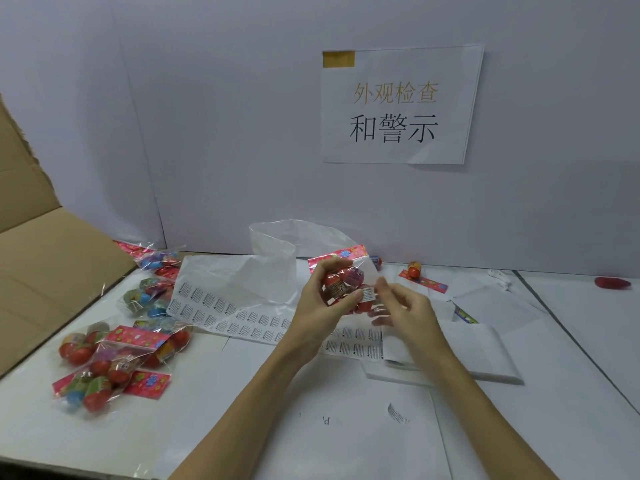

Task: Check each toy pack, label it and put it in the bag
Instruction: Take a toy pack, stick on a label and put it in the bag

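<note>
The left hand [320, 299] grips a toy pack [346, 284] of red and pink eggs above the table [571, 341], fingers curled round its clear wrap and thumb on the front. The right hand [407, 306] is at the pack's right edge, its fingertips pinching there; whether they pinch a label or the wrap cannot be told. Under both hands lies a label sheet [242, 315], spread flat with rows of small printed stickers. Just behind it stands a clear plastic bag [273, 258], its mouth open. More toy packs [114, 355] lie in a heap to the left, beside a cardboard box [38, 258]. Folded white papers [478, 351] lie to the right, and a loose egg [414, 270] rests near the wall, below a paper sign [398, 105].
</note>
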